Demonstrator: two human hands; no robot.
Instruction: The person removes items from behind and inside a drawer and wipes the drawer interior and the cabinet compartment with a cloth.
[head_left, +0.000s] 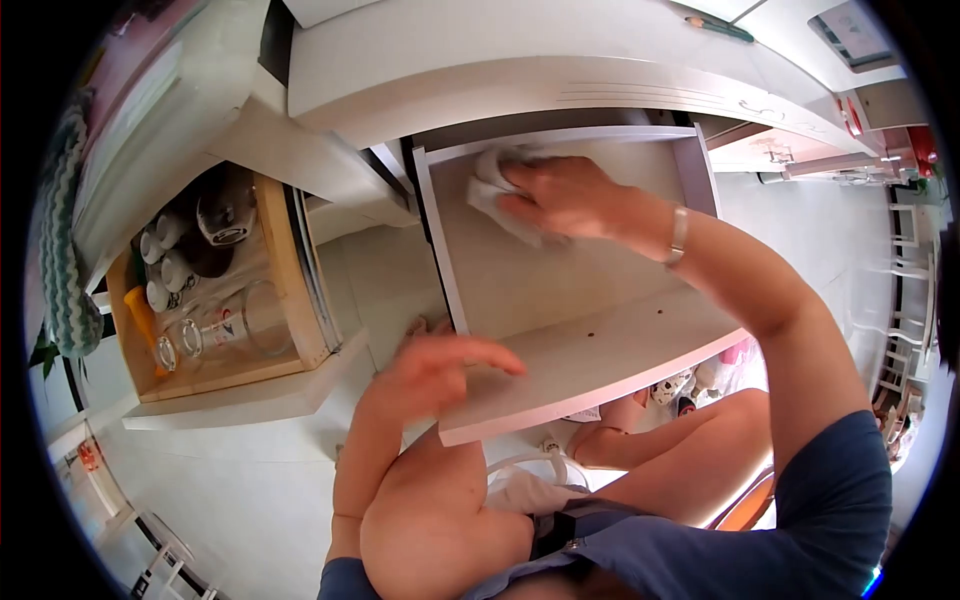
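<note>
A pulled-out white drawer [560, 285] lies in front of me, its pale bottom bare apart from a white cloth [488, 197]. My right hand [565, 195] is closed on that cloth and presses it against the drawer bottom near the back left corner; the cloth is slightly blurred. At the front left corner of the drawer, my left hand [435, 375] hovers by the front panel [610, 350] with the index finger stretched out and nothing in it. Blur hides whether this hand touches the panel.
A second open drawer [320, 320] at left holds glasses [252, 318], several white-capped jars [172, 270] and an orange item [140, 310]. Above is a white counter edge [480, 70] with a green pen-like object [722, 29]. My bare legs [430, 510] are below the drawer front.
</note>
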